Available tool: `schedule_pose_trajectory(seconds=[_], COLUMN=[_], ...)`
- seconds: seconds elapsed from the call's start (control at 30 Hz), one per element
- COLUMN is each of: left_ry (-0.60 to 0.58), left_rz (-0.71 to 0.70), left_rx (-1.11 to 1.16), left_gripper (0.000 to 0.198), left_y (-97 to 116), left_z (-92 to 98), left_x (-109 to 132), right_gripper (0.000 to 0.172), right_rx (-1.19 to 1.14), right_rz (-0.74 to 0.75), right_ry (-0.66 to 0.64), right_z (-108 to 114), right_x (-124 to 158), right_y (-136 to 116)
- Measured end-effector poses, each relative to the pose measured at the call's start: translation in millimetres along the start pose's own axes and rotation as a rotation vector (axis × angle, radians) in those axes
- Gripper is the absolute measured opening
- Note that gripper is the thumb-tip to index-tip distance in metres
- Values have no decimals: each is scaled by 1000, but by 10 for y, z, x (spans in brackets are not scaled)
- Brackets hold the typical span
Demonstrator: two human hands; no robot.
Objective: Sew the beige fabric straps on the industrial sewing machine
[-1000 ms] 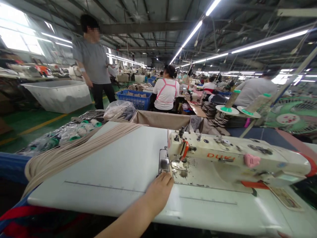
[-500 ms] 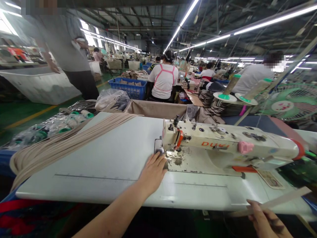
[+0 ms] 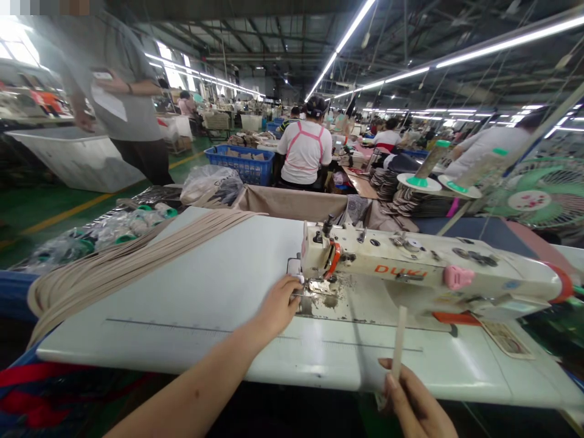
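My left hand (image 3: 277, 306) is at the needle end of the white sewing machine (image 3: 365, 252). Its fingers are curled in beside the small metal plate (image 3: 322, 286) under the machine head, and whatever they grip is hidden. Near the table's front edge, my right hand (image 3: 413, 395) pinches a narrow pale fabric strip (image 3: 399, 340) between thumb and fingers. The strip points upward from the grip, with a blurred end below the hand. A bundle of long beige strips (image 3: 137, 255) lies across the left of the white table (image 3: 219, 274).
Behind the table is a beige cloth-lined bin (image 3: 292, 201). Thread cones (image 3: 426, 164) and a green fan (image 3: 529, 198) stand at right. Bagged spools (image 3: 109, 231) lie at left. A standing person (image 3: 123, 91) and a seated person (image 3: 305, 149) are beyond.
My right hand has moved left along the table's edge, and its strip has swung from slanting rightward to nearly upright. My left hand's fingers have gone from lying flat to curled.
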State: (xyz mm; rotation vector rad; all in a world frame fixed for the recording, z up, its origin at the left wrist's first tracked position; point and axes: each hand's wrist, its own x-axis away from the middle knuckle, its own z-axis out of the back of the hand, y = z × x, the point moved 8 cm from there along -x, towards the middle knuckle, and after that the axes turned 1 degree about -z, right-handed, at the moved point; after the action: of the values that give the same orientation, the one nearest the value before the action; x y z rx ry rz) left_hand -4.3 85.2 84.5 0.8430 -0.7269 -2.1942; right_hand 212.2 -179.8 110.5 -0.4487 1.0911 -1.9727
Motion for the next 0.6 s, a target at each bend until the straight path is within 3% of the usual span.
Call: schedule_pose_trajectory(seconds=[0.3, 0.43, 0.6], left_ry=[-73, -109, -127], left_rz=[56, 76, 103], left_rx=[-90, -138, -192], left_gripper=[36, 40, 53], left_y=[-350, -390, -382], left_z=[-71, -106, -120], left_x=[-682, -860, -1004], right_gripper=[56, 57, 52], right_rx=[143, 211, 282], right_rz=[144, 176, 184], right_ry=[-330, -406, -414], right_z=[-1007, -1262, -1425], right_x=[56, 3, -150], right_y=[-420, -589, -679])
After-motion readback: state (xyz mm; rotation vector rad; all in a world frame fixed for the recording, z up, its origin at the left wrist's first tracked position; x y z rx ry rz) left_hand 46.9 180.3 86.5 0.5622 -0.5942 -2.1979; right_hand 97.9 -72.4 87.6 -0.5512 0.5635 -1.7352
